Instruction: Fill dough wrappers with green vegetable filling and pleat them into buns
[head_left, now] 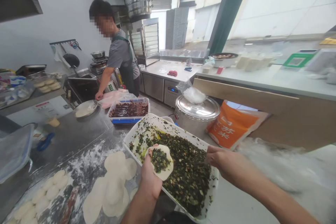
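Observation:
My left hand (151, 178) cups a round dough wrapper (169, 172), with chopped green filling (159, 161) heaped in its middle. Behind and under it stands a white tub (136, 126) of dark green chopped vegetable filling (193, 171). Over the tub's right side my right hand (215, 156) is closed, fingers down at the filling; whatever it grips is hidden. Flat rolled dough wrappers (112, 182) overlap on the floured steel table to the left of my left hand. Farther left lie small dough balls (52, 192) and a rolling pin (69, 204).
A container of dark red paste (128, 109) stands beyond the tub. A lidded steel pot (198, 106) and an orange rice bag (231, 126) are at the right. Another person (118, 49) works across the table. A clear plastic box (15, 150) is at far left.

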Tool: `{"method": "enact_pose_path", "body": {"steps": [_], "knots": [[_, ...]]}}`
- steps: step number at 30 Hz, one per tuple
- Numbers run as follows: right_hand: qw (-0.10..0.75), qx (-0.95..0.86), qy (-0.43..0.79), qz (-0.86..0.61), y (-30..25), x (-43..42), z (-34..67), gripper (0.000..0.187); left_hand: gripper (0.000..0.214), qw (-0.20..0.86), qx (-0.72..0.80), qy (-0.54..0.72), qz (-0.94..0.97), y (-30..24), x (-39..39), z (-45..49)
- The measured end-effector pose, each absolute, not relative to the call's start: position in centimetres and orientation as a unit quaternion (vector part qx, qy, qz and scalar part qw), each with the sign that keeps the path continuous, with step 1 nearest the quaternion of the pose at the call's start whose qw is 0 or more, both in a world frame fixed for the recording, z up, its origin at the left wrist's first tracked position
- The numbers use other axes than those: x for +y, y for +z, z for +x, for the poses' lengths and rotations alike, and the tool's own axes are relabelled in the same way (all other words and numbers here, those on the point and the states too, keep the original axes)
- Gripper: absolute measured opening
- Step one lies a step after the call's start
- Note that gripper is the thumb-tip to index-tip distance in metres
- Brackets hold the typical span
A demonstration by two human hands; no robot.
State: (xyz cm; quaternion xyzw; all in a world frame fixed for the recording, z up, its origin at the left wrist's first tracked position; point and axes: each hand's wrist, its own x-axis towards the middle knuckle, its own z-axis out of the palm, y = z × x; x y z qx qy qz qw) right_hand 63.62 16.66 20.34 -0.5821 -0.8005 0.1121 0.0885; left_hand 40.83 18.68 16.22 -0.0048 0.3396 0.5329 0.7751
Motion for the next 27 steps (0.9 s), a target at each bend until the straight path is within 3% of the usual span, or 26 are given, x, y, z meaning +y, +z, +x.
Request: {"method": "enact_pose_path", "body": {"steps": [2,5,7,11,16,21,27], "knots": [[0.047,-0.818,0.054,-0.57,19.7,16.7,63.7,0.026,0.034,0.795,0.34,0.502,0.003,16.3,18.3,41.2],[0.069,-0.838,0.055,-0.539,19.8,16.9,62.3,0.021,0.036,0.813,0.345,0.47,0.02,16.7,17.8,41.7],[0.13,-0.832,0.116,-0.526,20.7,17.2,60.9,0.015,0.036,0.822,0.341,0.455,0.038,17.0,17.5,41.9],[0.251,-0.764,0.296,-0.514,22.0,18.1,58.3,0.023,0.031,0.855,0.289,0.423,0.086,17.9,17.0,42.0],[0.259,-0.714,0.447,-0.473,20.6,19.0,57.0,0.025,0.029,0.85,0.286,0.422,0.132,18.0,16.5,41.4],[0.291,-0.745,0.414,-0.435,20.5,19.2,56.5,0.021,0.025,0.8,0.343,0.447,0.206,16.9,16.5,41.1],[0.263,-0.754,0.39,-0.458,20.6,19.7,56.1,0.023,0.026,0.783,0.372,0.417,0.272,16.6,16.7,41.3]]}}
